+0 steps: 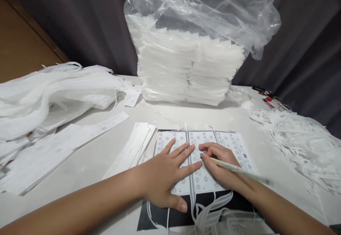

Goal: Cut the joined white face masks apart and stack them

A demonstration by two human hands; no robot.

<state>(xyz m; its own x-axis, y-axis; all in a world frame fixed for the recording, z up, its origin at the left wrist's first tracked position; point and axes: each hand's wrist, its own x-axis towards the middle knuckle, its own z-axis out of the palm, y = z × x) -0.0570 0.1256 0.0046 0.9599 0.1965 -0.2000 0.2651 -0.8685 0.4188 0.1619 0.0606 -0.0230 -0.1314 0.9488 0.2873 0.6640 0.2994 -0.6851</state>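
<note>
A white sheet printed with rows of small grey circles [233,146] lies on a black mat [165,215], split into panels by narrow gaps. My left hand [170,173] rests flat on its left and middle panels, fingers spread. My right hand [222,164] is closed in a pinch around a slim, pale pen-like tool [237,170]. The tool's dark tip points left over the middle panel, close to my left fingertips; its far end is blurred. Loose translucent white strips [210,212] curl over the mat below the sheet.
Behind the mat stands a tall stack of white sheets [186,68] in clear plastic wrap [207,11]. White sheets [53,96] heap at left, near flat cut pieces [133,142]. Tangled white scraps [301,146] pile on the right of the white table [170,116].
</note>
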